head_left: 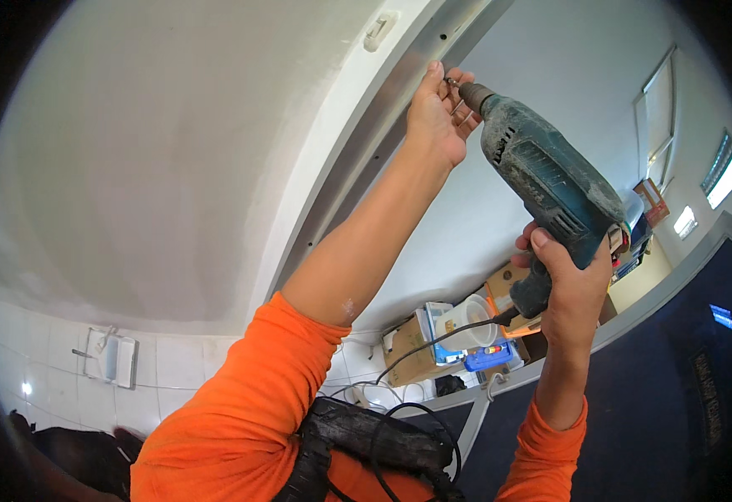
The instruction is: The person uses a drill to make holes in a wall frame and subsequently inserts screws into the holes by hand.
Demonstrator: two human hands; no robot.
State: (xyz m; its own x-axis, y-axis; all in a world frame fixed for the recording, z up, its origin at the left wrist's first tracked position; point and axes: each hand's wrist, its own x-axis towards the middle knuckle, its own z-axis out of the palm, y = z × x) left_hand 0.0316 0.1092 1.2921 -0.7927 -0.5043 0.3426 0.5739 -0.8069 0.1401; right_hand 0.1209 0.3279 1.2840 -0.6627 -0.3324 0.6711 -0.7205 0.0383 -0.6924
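A worn, dusty dark-green power drill [550, 163] is in my right hand [571, 280], whose fingers wrap round its handle. The drill points up and to the left. Its chuck [475, 97] is beside my left hand [439, 121], which is raised against a metal door frame [364, 174]. The left fingers curl about the bit's tip, with the thumb upright; a small dark metal piece shows between them, too small to name. Holes dot the frame's face. Where the tip meets the frame, if it does, is hidden by the fingers.
The drill's black cord [428, 345] runs down past a black strapped bag [374, 431] at my body. Below stand cardboard boxes [410, 351], a white bucket [466, 322] and a blue case [489, 358]. A dark blue door panel [634, 376] fills the lower right.
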